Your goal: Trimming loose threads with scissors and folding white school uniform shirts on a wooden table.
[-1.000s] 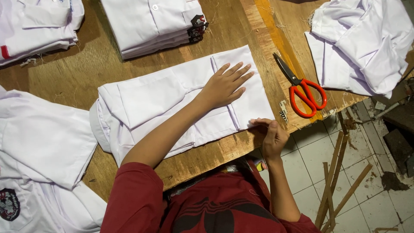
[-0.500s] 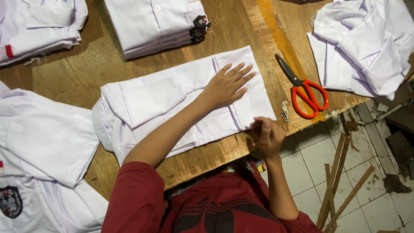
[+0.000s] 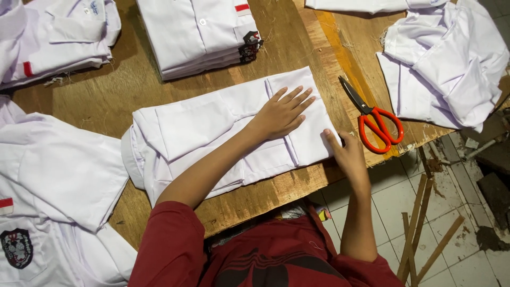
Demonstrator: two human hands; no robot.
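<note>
Hands, two, both on one folded white shirt [image 3: 212, 138] lying on the wooden table [image 3: 106, 95]. Left hand [image 3: 281, 112] rests flat on the shirt, fingers spread, gripping nothing. Right hand [image 3: 348, 154] touches the shirt's end at the table's near edge; whether its fingers pinch the cloth cannot be told. One pair of scissors [image 3: 374, 119] with orange handles lies just beyond the right hand. One stack of folded shirts [image 3: 196, 37] sits beyond the left hand; a loose shirt pile [image 3: 446, 69] lies past the scissors.
</note>
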